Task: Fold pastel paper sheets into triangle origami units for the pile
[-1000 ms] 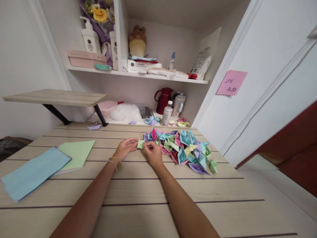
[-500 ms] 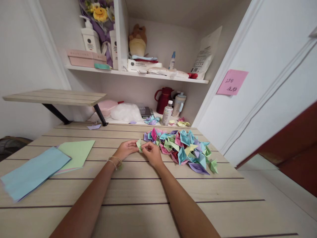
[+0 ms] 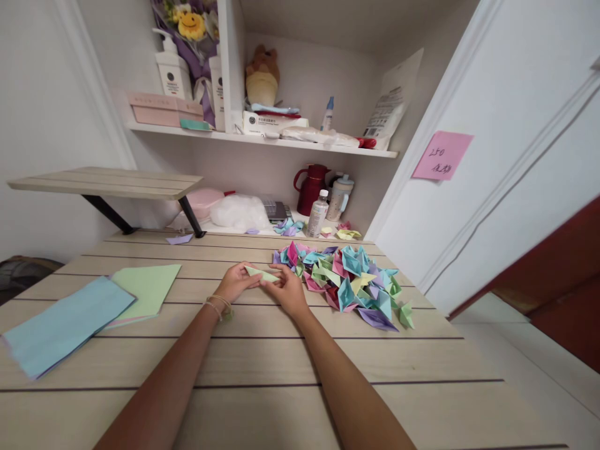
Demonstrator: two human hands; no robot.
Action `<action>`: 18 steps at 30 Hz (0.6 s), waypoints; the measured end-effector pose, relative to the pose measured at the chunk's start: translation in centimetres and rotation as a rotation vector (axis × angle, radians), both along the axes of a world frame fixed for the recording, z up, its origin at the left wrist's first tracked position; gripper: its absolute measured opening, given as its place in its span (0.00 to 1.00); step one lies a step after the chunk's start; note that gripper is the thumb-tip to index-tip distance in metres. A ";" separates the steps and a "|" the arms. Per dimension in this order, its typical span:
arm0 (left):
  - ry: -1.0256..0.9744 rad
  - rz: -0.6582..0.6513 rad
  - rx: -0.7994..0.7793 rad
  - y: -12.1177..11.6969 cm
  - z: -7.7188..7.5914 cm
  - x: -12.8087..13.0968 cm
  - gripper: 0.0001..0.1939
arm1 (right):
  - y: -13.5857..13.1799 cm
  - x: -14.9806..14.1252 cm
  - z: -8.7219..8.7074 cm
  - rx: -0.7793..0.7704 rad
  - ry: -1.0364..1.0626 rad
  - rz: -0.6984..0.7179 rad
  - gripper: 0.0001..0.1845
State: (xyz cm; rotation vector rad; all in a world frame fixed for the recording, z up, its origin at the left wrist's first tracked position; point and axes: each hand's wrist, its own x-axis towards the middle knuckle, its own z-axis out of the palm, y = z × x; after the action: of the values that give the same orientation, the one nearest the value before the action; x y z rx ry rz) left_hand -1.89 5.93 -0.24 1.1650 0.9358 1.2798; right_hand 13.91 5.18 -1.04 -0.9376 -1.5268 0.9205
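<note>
A small piece of light green folded paper is stretched between my two hands, just above the slatted tabletop. My left hand pinches its left end, thumb in front and fingers behind. At the other end, my right hand grips it between thumb and fingers. The paper looks like a long, narrow wedge; its back side is hidden. Just right of my right hand lies a heap of folded paper boats in blue, pink, green, purple and yellow.
Blue paper sheets and green paper sheets lie at the left. A small raised shelf on black legs stands at the back left. Behind the heap are a clear bottle, a red jug and a light tumbler.
The green paper has turned from a small square, through an upright tilt, into a long narrow shape. My left hand has gone from flat fingers beside it to pinching it.
</note>
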 end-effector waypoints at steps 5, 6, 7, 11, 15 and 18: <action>0.027 -0.047 -0.022 0.2 -0.1 -0.2 0.18 | 0.1 0.0 -0.2 -0.022 0.042 -0.002 0.16; 0.032 -0.050 -0.028 0.2 -0.2 -0.2 0.17 | 0.1 0.0 -0.2 -0.032 0.060 0.015 0.15; 0.032 -0.052 -0.034 0.2 -0.2 -0.2 0.17 | 0.1 0.0 -0.3 -0.046 0.078 0.031 0.15; 0.014 -0.042 -0.059 0.2 -0.2 -0.1 0.17 | 0.1 -0.1 -0.5 -0.111 0.142 0.038 0.19; -0.026 0.004 -0.057 0.4 -0.3 0.0 0.18 | 0.3 -0.2 -0.5 -0.119 0.203 0.033 0.20; -0.067 0.014 -0.040 0.5 -0.3 -0.2 0.19 | 0.5 -0.2 -0.4 -0.092 0.288 0.035 0.17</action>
State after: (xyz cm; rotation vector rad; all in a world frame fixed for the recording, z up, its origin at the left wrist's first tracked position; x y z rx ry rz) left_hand -2.06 6.48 -0.57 1.0798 0.9174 1.2979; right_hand 13.74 5.66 -1.41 -0.8052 -1.2687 1.1077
